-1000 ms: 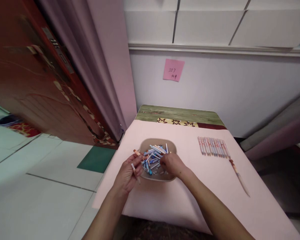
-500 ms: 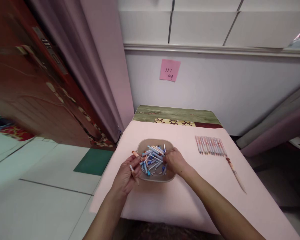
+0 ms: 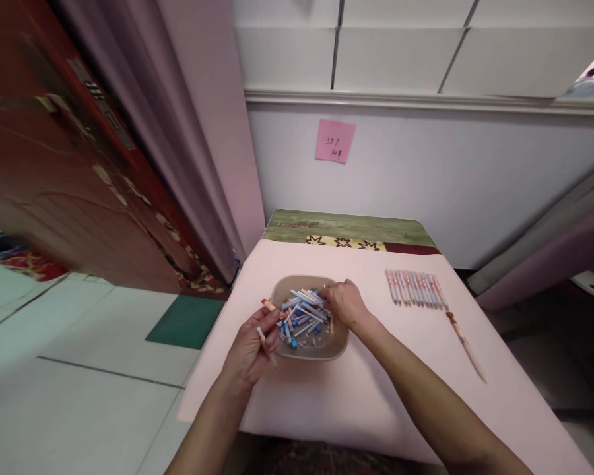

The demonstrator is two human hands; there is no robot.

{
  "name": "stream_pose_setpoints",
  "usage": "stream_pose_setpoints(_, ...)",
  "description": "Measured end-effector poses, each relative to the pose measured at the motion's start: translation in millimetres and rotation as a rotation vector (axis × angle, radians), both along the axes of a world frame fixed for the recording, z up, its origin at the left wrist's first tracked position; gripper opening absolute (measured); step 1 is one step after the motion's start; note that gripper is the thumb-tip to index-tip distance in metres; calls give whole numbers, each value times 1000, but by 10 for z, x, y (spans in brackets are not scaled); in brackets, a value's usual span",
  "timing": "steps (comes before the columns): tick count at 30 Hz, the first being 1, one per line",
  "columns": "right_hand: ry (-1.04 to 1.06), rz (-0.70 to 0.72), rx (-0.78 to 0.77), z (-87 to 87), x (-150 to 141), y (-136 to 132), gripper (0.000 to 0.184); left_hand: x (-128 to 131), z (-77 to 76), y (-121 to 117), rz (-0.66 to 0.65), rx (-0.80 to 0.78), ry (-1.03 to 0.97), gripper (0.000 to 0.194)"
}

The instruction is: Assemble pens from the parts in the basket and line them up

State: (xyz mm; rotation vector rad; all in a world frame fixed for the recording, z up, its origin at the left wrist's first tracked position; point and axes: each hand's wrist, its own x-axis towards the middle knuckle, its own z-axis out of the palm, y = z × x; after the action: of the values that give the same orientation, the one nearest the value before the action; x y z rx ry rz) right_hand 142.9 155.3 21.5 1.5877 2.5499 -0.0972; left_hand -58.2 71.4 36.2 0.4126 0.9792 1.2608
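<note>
A beige plastic bin (image 3: 321, 352) holds a loose heap of blue, white and orange pen parts (image 3: 304, 313), several of them small. My left hand (image 3: 250, 346) is closed at the bin's left rim. Between its fingers are an orange pen part (image 3: 268, 305), pointing up and left, and a thin white-ended stick (image 3: 262, 336) lying across the fingers. My right hand (image 3: 345, 302) reaches over the right rim with its fingers bent together at the heap. Whatever is in the fingertips is too small and partly hidden to name.
A row of pens (image 3: 416, 289) lies side by side at the right of the pink-covered table (image 3: 376, 396). One brown-ended pen (image 3: 465, 346) lies apart, slanting toward the table's right edge. A pink note (image 3: 334, 141) is stuck on the wall behind.
My right hand has moved slightly up and away within the bin's right side, uncovering some parts there. The left hand keeps its hold and has hardly moved.
</note>
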Motion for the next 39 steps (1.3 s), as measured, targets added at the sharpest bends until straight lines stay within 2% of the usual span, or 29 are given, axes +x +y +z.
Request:
stream_pose_setpoints(9,17,-10,-17,47,-19,-69,20,-85,-13,4,7,5,-10,29)
stream_pose_setpoints(17,7,120,-167,27,-183,-284,17,-151,5,36,44,12,21,34)
stream_pose_setpoints(22,129,256,-170,11,-432,-349,30,-118,20,20,31,20,10,31)
stream_pose_setpoints(25,183,347,-200,-66,-555,-361,28,-107,43,2,26,22,5,31)
stream_pose_setpoints(27,181,335,-197,-129,-576,-344,26,-118,48,-8,27,21,9,32)
stream_pose_setpoints(33,150,166,-141,-216,-493,-284,31,-143,13,-1,24,17,-5,30)
stream_pose_setpoints(39,217,181,-166,-185,-652,-405,24,-139,7,13,12,34,-6,31)
